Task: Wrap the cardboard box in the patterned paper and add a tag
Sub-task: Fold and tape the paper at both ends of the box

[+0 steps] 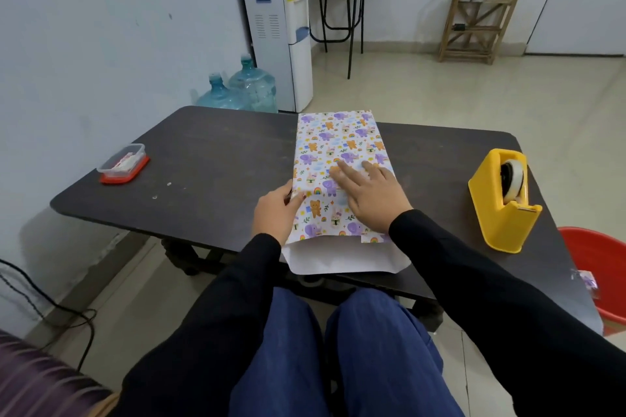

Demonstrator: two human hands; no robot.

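Dark table (pixel 210 159) in a pale room with a tiled floor. On the middle of it, patterned paper (pixel 338 142) with little bears and elephants, folded flat, its white inside showing at the near end and hanging over the table's edge. Left hand (pixel 276 210) at the paper's left side, thumb on top, pinching the edge. Right hand (pixel 367 195) flat on the paper, fingers (pixel 342 170) straight and spread, pressing down. Yellow tape holder (pixel 501 203) well off to the right. Small clear tub (pixel 122 162) on a red lid far to the left.

Single head view, looking forward-down, close over table (pixel 216 159)
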